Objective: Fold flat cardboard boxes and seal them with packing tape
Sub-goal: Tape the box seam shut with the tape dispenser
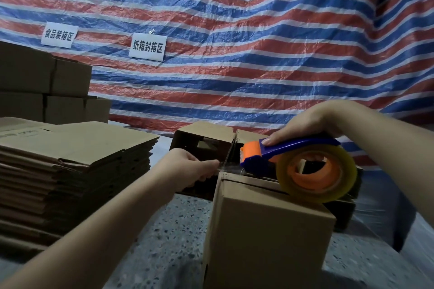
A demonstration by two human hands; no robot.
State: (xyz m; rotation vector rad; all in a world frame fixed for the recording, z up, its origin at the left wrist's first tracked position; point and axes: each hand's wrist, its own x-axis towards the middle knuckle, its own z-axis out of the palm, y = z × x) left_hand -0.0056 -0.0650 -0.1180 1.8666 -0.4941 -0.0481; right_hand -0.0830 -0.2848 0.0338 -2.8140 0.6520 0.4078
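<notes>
On the box (267,225), the right hand (305,124) clenches the leftward-pointing dispenser (293,157); the left hand (195,166) pinches tape (225,168).

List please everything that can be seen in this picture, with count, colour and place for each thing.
folded box: one, brown, standing in front at centre-right, under the tape dispenser.
tape dispenser: one, blue and orange, held above the top of the box.
tape roll: one, clear on an orange core, mounted on the dispenser.
flat cardboard stack: one pile, brown, at left.
open boxes: at least two, brown, behind the folded box.
stacked boxes: several, brown, far left at the back.
tarp: one, red, blue and white stripes, hanging across the background.
paper signs: two, white with black writing, fixed on the tarp.
floor: grey, speckled.
left hand: pinches the free end of the tape.
right hand: grips the dispenser handle.
</notes>
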